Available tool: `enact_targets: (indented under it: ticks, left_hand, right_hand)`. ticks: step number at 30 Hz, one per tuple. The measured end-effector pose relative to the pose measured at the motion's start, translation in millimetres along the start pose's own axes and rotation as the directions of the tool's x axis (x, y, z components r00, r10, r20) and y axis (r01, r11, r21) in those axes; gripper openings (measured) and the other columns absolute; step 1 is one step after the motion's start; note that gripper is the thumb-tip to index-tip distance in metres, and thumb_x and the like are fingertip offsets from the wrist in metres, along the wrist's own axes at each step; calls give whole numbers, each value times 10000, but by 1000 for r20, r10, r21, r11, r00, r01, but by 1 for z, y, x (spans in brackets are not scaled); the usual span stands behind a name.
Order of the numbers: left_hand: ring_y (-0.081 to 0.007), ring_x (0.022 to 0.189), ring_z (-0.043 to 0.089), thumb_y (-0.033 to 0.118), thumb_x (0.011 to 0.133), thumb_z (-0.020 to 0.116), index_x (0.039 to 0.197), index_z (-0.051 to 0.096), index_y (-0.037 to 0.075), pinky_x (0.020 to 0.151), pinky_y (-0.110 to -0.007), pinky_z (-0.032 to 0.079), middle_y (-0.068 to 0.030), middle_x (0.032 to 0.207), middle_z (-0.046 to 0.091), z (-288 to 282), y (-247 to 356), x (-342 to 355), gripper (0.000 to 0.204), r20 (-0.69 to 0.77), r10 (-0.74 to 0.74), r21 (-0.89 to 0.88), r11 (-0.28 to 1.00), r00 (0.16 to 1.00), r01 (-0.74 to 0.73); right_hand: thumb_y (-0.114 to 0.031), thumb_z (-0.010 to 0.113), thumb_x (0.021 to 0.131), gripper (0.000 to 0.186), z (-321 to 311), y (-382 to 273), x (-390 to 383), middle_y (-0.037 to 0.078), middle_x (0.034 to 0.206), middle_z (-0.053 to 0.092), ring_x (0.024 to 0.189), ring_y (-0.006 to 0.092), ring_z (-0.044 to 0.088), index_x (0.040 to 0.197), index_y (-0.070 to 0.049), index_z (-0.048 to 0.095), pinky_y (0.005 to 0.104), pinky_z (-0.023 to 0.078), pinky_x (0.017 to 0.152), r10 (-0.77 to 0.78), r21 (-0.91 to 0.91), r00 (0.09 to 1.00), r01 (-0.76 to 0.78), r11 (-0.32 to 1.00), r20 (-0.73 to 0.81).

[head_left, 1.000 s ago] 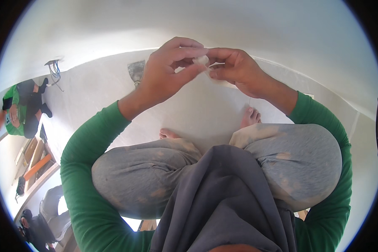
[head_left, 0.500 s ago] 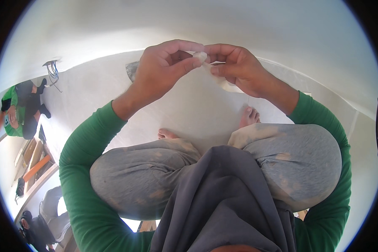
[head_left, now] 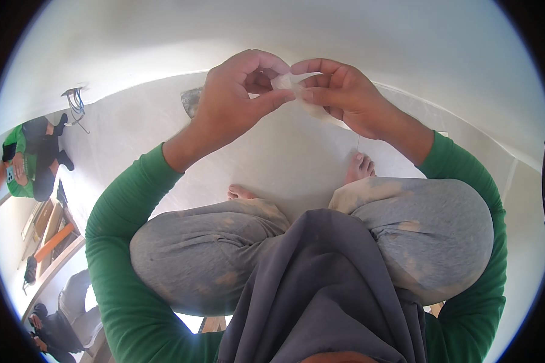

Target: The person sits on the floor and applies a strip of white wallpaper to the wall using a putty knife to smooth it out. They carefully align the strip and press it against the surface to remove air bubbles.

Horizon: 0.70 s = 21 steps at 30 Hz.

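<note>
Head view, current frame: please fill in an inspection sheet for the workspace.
Surface: smooth pale-grey floor.
Things in hand: thin whitish flexible strip.
Clutter: flat grey metal blade, partly hidden.
Hands: left hand and right hand both hold the strip.
Cables: loose blue-and-white cables beside the white wall.
Surroundings: at left, seated person in green top, long orange bar, second person in dark top.

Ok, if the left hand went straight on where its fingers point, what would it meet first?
Likely the right hand, whose fingers face the left hand across the whitish material; depth is hard to judge from this one view.
</note>
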State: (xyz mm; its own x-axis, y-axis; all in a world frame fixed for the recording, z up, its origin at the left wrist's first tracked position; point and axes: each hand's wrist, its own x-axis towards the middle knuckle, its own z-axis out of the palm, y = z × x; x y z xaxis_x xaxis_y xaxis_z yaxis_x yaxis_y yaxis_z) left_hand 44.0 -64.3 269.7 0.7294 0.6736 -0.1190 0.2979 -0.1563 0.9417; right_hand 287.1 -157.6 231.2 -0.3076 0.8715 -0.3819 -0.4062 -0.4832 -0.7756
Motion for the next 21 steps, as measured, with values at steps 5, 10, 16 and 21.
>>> enact_targets:
  ticks: [5, 10, 16, 21]
  left_hand:
    - [-129, 988, 730, 46, 939, 873, 1228, 660, -1, 837, -259, 613, -63, 1093, 703, 2, -3, 3, 362, -27, 42, 82, 996, 999, -40]
    - [-129, 951, 723, 56, 918, 896, 1168, 716, -24, 831, -257, 617, -65, 1111, 668, -1, -4, 3, 319, -37, 81, 194, 978, 996, -72]
    - [-138, 947, 720, 33, 967, 831, 1190, 764, -25, 844, -259, 605, -62, 1087, 655, 0, -5, 5, 240, -43, 207, 189, 962, 977, -196]
    - [-122, 955, 696, 51, 1040, 746, 1245, 756, -6, 863, -253, 576, -43, 1070, 671, -5, -10, 5, 214, -48, 88, 59, 995, 995, -86]
  right_hand:
    - [-159, 788, 1037, 361, 4, 0, 0, 21, 1087, 759, 961, 76, 681, 1354, -4, 714, 237, 540, 822, 40, -78, 997, -45, 996, -65]
    - [-153, 777, 1048, 344, 7, 4, 2, 38, 1103, 768, 948, 93, 683, 1340, 21, 725, 272, 552, 841, -16, -156, 996, 1, 988, -91]
    - [-171, 777, 1045, 320, -2, 9, 5, 47, 1031, 773, 901, 99, 673, 1291, 33, 758, 285, 571, 858, -75, -154, 996, 65, 986, -58]
    - [-180, 765, 1050, 339, 2, 9, 6, 47, 1046, 776, 900, 98, 670, 1319, 25, 754, 285, 573, 866, -91, -195, 992, 73, 978, -87]
